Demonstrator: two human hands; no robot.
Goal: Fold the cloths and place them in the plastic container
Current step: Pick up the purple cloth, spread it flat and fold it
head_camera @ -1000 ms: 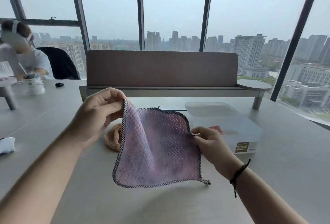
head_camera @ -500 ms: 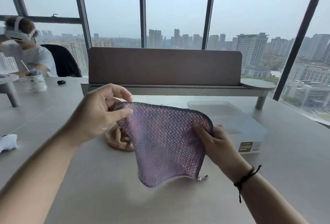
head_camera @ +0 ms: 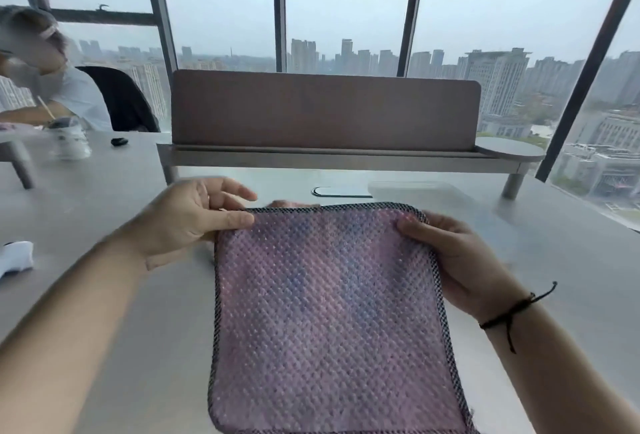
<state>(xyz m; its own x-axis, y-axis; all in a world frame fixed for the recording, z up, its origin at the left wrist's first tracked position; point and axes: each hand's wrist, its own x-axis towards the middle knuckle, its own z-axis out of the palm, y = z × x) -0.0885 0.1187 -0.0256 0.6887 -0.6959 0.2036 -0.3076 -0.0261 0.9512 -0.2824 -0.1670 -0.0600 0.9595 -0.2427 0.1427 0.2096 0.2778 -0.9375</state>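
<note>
Pink-and-lilac cloth [head_camera: 325,312] filling the middle, dark trim showing all round.

The cloth is showing a mottled pink with bluish-purple patches, a raised dotted waffle weave, and a black-and-white speckled edge. The table [head_camera: 571,277] is reading pale grey. A brown divider panel [head_camera: 322,109] is standing behind, a black cord bracelet [head_camera: 512,312] is circling the right wrist, and something white [head_camera: 15,257] is lying far left.

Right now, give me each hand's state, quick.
Left hand: pinches the top left corner of the pink-purple waffle cloth.
Right hand: grips the cloth's top right edge, thumb on the front.
</note>
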